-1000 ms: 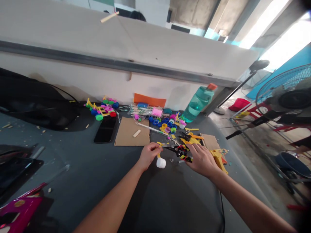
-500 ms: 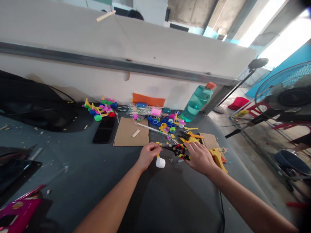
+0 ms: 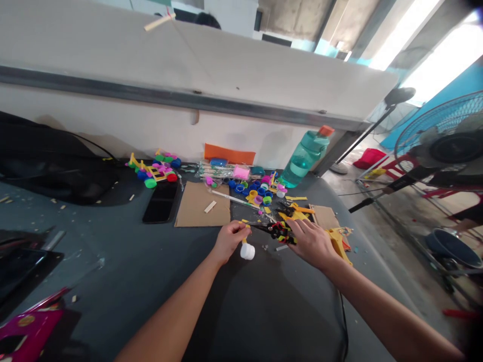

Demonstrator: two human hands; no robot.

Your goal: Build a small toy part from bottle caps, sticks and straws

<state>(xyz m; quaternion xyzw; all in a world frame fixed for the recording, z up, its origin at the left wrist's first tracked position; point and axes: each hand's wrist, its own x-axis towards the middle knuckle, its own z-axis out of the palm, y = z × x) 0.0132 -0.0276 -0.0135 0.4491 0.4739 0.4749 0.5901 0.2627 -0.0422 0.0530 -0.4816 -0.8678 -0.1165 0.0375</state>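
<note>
My left hand is closed in a pinch on a small yellow stick assembly. White bottle caps hang at its lower end, just above the dark tabletop. Wrapped around the handles of black, red and yellow pliers is my right hand. Their dark jaws point left and reach close to my left fingertips; whether they touch the stick I cannot tell. A short clear tube piece and tiny clear scraps lie below the pliers. Behind my right hand sits a yellow glue gun-like tool, partly hidden.
Cardboard with a wooden strip lies beside a black phone. Colourful bottle caps crowd the back, near a teal water bottle. A black bag lies left; a fan stands right, off the table.
The clear piece seen between my left fingers and the plier jaws no longer shows there. Both hands keep nearly the same place; the whole view shifts slightly.
</note>
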